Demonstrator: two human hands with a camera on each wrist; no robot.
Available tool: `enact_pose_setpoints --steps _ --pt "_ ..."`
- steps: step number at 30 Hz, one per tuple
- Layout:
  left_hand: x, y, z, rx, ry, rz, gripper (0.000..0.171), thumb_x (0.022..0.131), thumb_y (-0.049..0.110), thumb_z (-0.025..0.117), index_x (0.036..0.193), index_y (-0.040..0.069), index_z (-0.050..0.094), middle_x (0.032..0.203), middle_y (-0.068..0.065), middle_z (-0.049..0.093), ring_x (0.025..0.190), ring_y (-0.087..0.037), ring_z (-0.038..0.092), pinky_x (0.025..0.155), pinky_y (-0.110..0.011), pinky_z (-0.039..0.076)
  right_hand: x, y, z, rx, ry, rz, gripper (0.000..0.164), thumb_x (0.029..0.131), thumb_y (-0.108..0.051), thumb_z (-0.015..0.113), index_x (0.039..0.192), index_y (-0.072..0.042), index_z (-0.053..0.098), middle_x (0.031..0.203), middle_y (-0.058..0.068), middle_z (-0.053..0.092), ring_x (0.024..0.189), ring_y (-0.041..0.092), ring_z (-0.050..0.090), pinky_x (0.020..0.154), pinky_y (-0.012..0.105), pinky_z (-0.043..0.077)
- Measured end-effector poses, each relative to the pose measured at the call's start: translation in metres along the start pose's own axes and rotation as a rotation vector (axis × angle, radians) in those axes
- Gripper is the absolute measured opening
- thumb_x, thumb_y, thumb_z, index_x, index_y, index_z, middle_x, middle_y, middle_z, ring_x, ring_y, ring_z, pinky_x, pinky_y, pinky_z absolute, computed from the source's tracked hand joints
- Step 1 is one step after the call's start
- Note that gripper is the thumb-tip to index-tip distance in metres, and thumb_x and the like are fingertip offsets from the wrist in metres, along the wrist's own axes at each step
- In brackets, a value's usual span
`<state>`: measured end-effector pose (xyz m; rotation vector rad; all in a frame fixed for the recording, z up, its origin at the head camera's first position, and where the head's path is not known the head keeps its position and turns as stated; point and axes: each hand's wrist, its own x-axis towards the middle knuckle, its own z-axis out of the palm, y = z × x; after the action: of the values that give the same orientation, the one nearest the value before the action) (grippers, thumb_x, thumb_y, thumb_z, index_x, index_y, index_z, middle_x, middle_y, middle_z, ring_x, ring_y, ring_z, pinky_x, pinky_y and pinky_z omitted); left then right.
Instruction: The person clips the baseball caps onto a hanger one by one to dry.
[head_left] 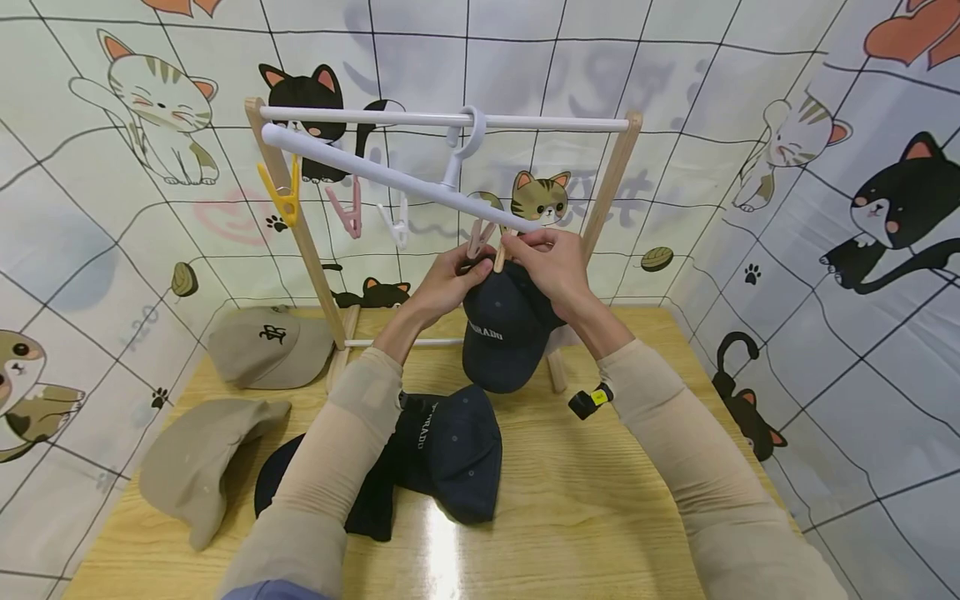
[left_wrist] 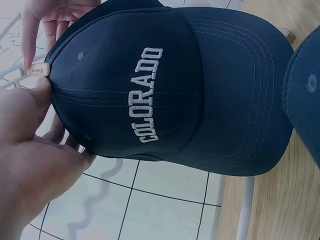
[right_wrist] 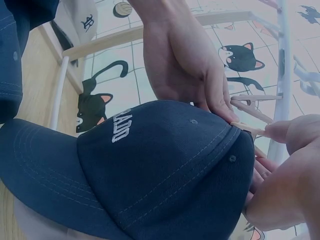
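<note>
A dark navy cap with white COLORADO lettering hangs brim down below the right end of a pale lavender clip hanger. My left hand grips the cap's top edge, its thumb in front and fingers partly hidden behind the cloth. With thumb and fingers my right hand pinches a pale yellow clothespin, whose tip meets the crown of the cap. Beside that clothespin, a pink clothespin hangs close to my left fingertips.
The hanger hooks over a white rod on a wooden-sided rack. Yellow, pink and white clips hang leftward. Navy caps and beige caps lie on the table.
</note>
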<state>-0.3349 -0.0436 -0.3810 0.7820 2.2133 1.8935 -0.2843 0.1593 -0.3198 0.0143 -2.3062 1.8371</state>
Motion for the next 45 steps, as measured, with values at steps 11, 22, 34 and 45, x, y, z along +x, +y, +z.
enact_pose_setpoints --steps 11,22,34,45 --pt "0.001 0.001 -0.004 0.035 0.010 -0.028 0.045 0.120 0.031 0.058 0.162 0.014 0.062 0.172 -0.012 0.055 0.158 -0.034 0.057 0.126 -0.056 0.051 0.000 0.003 -0.002 0.038 -0.048 -0.022 0.041 0.110 -0.031 0.076 0.133 0.002 0.077 0.126 0.016 0.079 0.103 0.014 0.081 0.110 0.038 0.064" --pt "-0.006 -0.002 -0.008 0.106 0.000 0.023 0.053 0.121 0.029 0.054 0.172 0.015 0.048 0.177 -0.013 0.049 0.168 -0.031 0.045 0.138 -0.054 0.038 0.001 0.006 -0.005 0.039 -0.116 0.000 0.050 0.113 -0.037 0.071 0.148 -0.001 0.070 0.151 0.019 0.072 0.130 0.031 0.077 0.124 0.045 0.055" --pt "-0.044 0.005 -0.017 0.390 -0.012 -0.024 0.076 0.116 0.050 0.060 0.180 0.020 0.032 0.184 -0.006 0.039 0.174 -0.031 0.033 0.140 -0.061 0.030 -0.001 0.009 -0.010 0.068 -0.168 0.001 0.053 0.116 -0.041 0.063 0.155 -0.005 0.065 0.157 0.018 0.067 0.143 0.034 0.070 0.129 0.051 0.050" --pt "-0.092 0.016 -0.008 0.500 -0.120 0.094 0.063 0.116 0.038 0.062 0.172 0.015 0.047 0.178 -0.008 0.047 0.170 -0.032 0.040 0.137 -0.062 0.035 -0.001 0.013 -0.015 0.087 -0.199 -0.007 0.052 0.119 -0.040 0.057 0.155 -0.003 0.064 0.158 0.021 0.064 0.145 0.037 0.066 0.129 0.051 0.050"
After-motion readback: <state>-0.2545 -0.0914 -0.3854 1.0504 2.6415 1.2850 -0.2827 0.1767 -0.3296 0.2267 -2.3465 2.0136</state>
